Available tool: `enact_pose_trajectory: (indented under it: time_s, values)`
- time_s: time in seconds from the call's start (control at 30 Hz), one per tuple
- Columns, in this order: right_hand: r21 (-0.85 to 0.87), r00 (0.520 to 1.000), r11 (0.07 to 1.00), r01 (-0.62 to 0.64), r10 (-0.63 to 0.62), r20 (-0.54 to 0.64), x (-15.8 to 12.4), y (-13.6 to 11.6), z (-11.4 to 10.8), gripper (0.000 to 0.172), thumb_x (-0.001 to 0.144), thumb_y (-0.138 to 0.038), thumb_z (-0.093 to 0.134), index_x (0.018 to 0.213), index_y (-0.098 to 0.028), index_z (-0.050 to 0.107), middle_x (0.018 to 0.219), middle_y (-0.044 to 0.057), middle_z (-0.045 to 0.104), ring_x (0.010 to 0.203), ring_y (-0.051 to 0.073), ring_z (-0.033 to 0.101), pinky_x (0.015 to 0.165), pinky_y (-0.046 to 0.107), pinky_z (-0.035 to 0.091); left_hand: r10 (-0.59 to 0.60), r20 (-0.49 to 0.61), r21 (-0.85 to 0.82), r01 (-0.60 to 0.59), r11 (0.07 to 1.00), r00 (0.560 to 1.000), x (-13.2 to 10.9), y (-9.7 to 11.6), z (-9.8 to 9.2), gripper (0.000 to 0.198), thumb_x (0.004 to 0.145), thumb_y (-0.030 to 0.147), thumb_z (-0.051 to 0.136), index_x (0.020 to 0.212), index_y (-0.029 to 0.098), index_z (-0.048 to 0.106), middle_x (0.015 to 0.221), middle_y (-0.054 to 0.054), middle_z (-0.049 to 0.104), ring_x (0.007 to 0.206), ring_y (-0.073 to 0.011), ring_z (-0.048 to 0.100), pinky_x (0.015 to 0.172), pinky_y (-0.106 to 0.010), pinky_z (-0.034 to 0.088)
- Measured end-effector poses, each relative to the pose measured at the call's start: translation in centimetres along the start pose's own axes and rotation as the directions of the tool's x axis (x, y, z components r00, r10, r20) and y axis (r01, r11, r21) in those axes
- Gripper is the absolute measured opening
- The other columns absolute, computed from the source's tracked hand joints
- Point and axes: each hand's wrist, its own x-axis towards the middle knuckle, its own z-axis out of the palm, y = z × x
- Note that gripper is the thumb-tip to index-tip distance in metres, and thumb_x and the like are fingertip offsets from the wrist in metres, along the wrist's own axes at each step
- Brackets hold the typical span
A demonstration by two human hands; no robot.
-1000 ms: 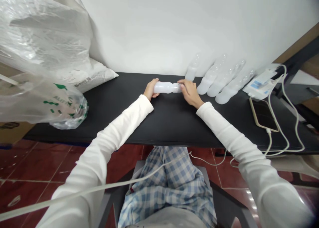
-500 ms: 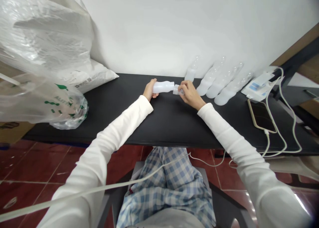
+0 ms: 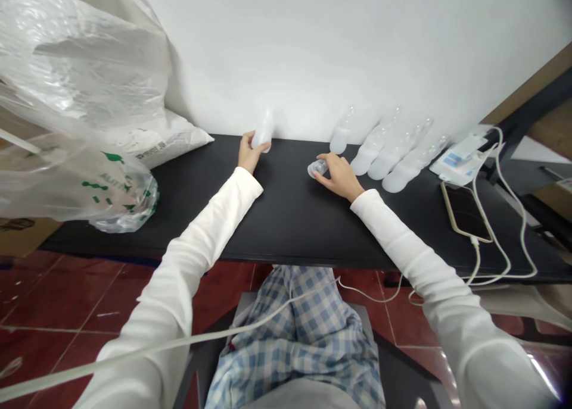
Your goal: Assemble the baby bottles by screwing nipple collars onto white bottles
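Note:
My left hand [image 3: 251, 153] is closed around the lower part of a white translucent plastic bottle [image 3: 264, 128], which stands roughly upright near the wall. Farther right, my right hand [image 3: 337, 174] grips a clear plastic cap [image 3: 318, 168] between thumb and fingers, low over the black table [image 3: 286, 230]. Bottle and cap are apart, with bare tabletop between them. Just beyond my right hand stands a similar capped bottle [image 3: 341, 132]. More capped bottles [image 3: 400, 171] stand in a group to its right.
Plastic bags with green print [image 3: 120, 183] and a white sack [image 3: 174, 132] fill the left end. At right lie a phone [image 3: 467, 212] on a charging cable and a white power strip [image 3: 460, 159]. Another white cable [image 3: 250, 324] crosses over my lap.
The bottle and cap, held end to end before, have separated. My left hand has moved left and toward the wall, turning the bottle upright. My right hand has tilted the cap, its rim now facing left.

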Motion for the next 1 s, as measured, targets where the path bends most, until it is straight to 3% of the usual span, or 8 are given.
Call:
enact_pose_trajectory:
  time_s: [0.13, 0.27, 0.47, 0.63, 0.77, 0.87, 0.93, 1.0]
  values:
    - [0.014, 0.999, 1.000, -0.012, 0.012, 0.034, -0.1, -0.3, 0.2, 0.041, 0.100, -0.053, 0.045, 0.118, -0.018, 0.057, 0.112, 0.014, 0.069, 0.096, 0.029, 0.064, 0.090, 0.043, 0.043, 0.070, -0.016, 0.300, -0.062, 0.952, 0.997, 0.1, -0.1, -1.9, 0.061, 0.064, 0.032, 0.084, 0.118, 0.025, 0.057, 0.133, -0.012, 0.066, 0.132, -0.0332, 0.058, 0.119, -0.052, 0.036]
    - [0.058, 0.997, 0.997, -0.051, 0.048, 0.057, -0.1, -0.7, 0.4, 0.039, 0.100, -0.053, 0.045, 0.114, -0.019, 0.055, 0.110, 0.013, 0.070, 0.089, 0.026, 0.063, 0.088, 0.041, 0.043, -0.055, -0.046, 0.458, 0.070, 0.886, 0.997, -0.1, -0.2, -2.7, 0.059, 0.069, 0.032, 0.081, 0.120, 0.021, 0.051, 0.125, -0.020, 0.067, 0.133, -0.0419, 0.056, 0.121, -0.062, 0.025]
    - [0.079, 0.987, 0.991, -0.108, 0.097, 0.128, 0.5, -1.3, 0.9, 0.043, 0.102, -0.056, 0.039, 0.117, -0.017, 0.051, 0.094, 0.011, 0.071, 0.081, 0.027, 0.064, 0.092, 0.044, 0.042, -0.029, -0.096, 0.467, 0.070, 0.882, 0.995, 0.5, -0.6, -1.6, 0.047, 0.075, 0.032, 0.077, 0.116, 0.021, 0.056, 0.137, -0.026, 0.053, 0.139, -0.0472, 0.046, 0.118, -0.067, 0.027]
    - [0.107, 0.986, 0.986, -0.126, 0.113, 0.120, 0.8, -1.5, 1.1, 0.044, 0.102, -0.057, 0.037, 0.118, -0.018, 0.050, 0.088, 0.009, 0.070, 0.080, 0.027, 0.064, 0.092, 0.044, 0.042, -0.035, -0.125, 0.477, 0.092, 0.874, 0.991, 1.0, -1.0, -0.9, 0.049, 0.076, 0.030, 0.077, 0.120, 0.018, 0.057, 0.132, -0.025, 0.055, 0.142, -0.0477, 0.040, 0.120, -0.066, 0.025]
    - [0.099, 0.987, 0.987, -0.129, 0.118, 0.110, 0.5, -1.5, 1.0, 0.041, 0.100, -0.055, 0.043, 0.116, -0.018, 0.051, 0.090, 0.010, 0.070, 0.082, 0.027, 0.063, 0.092, 0.045, 0.043, -0.040, -0.193, 0.445, 0.124, 0.887, 0.980, 0.1, -0.9, 0.0, 0.066, 0.075, 0.019, 0.075, 0.133, 0.010, 0.046, 0.137, -0.030, 0.049, 0.145, -0.0486, 0.037, 0.120, -0.067, 0.025]
    - [0.119, 0.990, 0.985, -0.124, 0.116, 0.075, 0.3, -1.7, 1.0, 0.040, 0.097, -0.056, 0.048, 0.113, -0.019, 0.053, 0.092, 0.010, 0.069, 0.081, 0.027, 0.062, 0.092, 0.047, 0.044, -0.026, -0.251, 0.399, 0.128, 0.908, 0.968, -1.5, -0.1, 1.4, 0.057, 0.077, 0.015, 0.069, 0.129, 0.013, 0.047, 0.141, -0.027, 0.045, 0.142, -0.0440, 0.041, 0.119, -0.065, 0.029]
    - [0.169, 0.989, 0.974, -0.148, 0.144, 0.034, 0.1, -1.9, 1.1, 0.042, 0.095, -0.058, 0.050, 0.112, -0.020, 0.053, 0.093, 0.010, 0.069, 0.079, 0.027, 0.061, 0.090, 0.047, 0.045, 0.006, -0.142, 0.336, 0.042, 0.941, 0.990, -2.9, 0.7, 2.7, 0.034, 0.085, 0.017, 0.060, 0.118, 0.017, 0.051, 0.130, -0.021, 0.054, 0.132, -0.0365, 0.053, 0.115, -0.059, 0.037]
    - [0.246, 0.977, 0.947, -0.207, 0.215, -0.006, 0.0, -2.3, 1.2, 0.044, 0.095, -0.061, 0.047, 0.114, -0.021, 0.051, 0.094, 0.009, 0.068, 0.076, 0.026, 0.061, 0.085, 0.045, 0.048, -0.012, 0.090, 0.197, -0.006, 0.980, 0.996, -4.3, 1.7, 4.2, 0.016, 0.098, 0.025, 0.042, 0.105, 0.019, 0.055, 0.108, -0.015, 0.063, 0.111, -0.0291, 0.065, 0.106, -0.052, 0.047]
